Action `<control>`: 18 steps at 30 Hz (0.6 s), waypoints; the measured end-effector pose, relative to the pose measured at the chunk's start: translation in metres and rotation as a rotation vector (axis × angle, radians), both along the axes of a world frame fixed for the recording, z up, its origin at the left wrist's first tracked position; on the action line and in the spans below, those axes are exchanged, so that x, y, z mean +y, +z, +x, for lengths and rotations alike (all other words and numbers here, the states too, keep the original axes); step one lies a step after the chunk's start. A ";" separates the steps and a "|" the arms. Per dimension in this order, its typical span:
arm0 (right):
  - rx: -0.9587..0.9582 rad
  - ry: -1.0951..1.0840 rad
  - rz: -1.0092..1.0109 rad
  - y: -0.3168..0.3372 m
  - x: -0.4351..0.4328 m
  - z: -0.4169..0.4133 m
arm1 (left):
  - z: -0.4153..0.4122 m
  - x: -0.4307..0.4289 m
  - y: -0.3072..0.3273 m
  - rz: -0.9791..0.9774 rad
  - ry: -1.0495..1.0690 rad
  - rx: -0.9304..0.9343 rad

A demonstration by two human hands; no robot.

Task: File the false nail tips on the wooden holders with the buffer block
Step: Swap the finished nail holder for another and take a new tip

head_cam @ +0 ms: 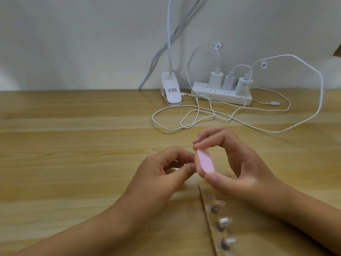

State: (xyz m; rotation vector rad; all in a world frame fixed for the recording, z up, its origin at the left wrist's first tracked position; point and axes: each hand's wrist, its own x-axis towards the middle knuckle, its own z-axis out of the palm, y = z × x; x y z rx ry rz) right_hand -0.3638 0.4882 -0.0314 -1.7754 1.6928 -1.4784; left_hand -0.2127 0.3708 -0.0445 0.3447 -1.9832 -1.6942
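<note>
Nearest, at lower right, clear tips [224,221] sit along the holder [207,215]; they look thin, light and brittle, so steady each one by its base. At centre your right hand [239,172] pinches the block [204,164] by its ends, and it looks a light, slightly squashy pad, while your left hand [156,172] curls its fingers just beside it, on what cannot be told. Farther back, the clamp [171,91] label and the cable tags [264,65] are too small to read.

The left hand [162,169] mostly hides its nail tip [176,169]; wooden holder [212,230] runs off bottom
</note>
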 end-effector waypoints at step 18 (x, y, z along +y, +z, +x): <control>-0.215 -0.061 0.085 -0.001 -0.003 -0.014 | 0.001 -0.001 -0.002 0.037 0.010 0.031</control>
